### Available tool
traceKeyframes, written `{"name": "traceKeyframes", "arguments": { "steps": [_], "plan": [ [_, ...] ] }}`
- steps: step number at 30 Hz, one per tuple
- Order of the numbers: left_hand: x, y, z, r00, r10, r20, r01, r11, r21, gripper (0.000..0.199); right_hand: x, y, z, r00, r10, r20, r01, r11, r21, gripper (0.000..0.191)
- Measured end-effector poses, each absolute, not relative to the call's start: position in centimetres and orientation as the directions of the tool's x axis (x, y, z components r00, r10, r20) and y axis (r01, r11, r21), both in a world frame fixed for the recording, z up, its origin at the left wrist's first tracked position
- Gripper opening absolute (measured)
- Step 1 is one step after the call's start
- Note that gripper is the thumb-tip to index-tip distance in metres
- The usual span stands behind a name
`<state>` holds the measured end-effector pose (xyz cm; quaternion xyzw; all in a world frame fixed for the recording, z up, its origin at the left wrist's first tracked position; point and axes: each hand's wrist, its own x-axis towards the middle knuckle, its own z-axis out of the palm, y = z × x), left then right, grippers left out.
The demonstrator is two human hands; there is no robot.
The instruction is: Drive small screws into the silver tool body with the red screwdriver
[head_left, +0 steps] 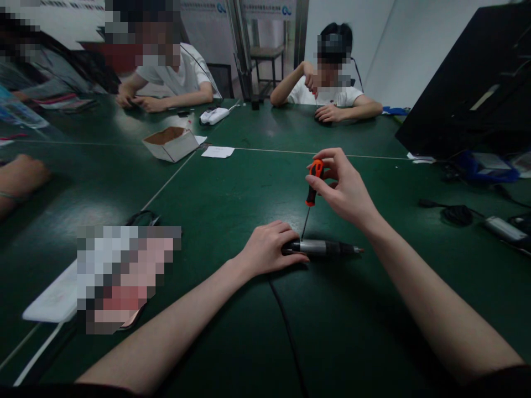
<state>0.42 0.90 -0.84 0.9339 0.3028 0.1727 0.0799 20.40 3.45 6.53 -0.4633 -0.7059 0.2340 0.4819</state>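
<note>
An orange-and-black screwdriver [311, 190] stands nearly upright in my right hand [342, 185], its handle held between thumb and fingers. The thin shaft's tip meets the side of a black-and-silver cylindrical tool [314, 247] that lies on the green table [232, 193]. My left hand [271, 246] is closed around the tool's black rear end. The tapered front of the tool points right and ends in a small coppery tip. A black cord [286, 318] runs from beneath my left hand toward me.
A white power strip [45, 301] and a partly blurred pink phone [135, 315] lie at left. Farther back are an open cardboard box [171, 150] and a paper slip [218, 152]. Cables [456, 214] and a dark monitor [464, 83] are at right. Co-workers sit across the table.
</note>
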Motion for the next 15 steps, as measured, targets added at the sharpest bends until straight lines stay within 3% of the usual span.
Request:
{"name": "traceKeyframes", "arguments": {
  "steps": [5,15],
  "plan": [
    [0.45,0.88,-0.87,0.755,0.590,0.285,0.533,-0.806,0.256,0.044,20.43,3.33,6.72,-0.184,0.871,0.455,0.441,0.487,-0.754,0.031],
    [0.41,0.95,-0.89,0.759,0.583,0.290,0.524,-0.812,0.258,0.044,20.32,3.59,6.27,-0.088,0.887,0.453,0.349,0.453,-0.821,0.035]
  ]
}}
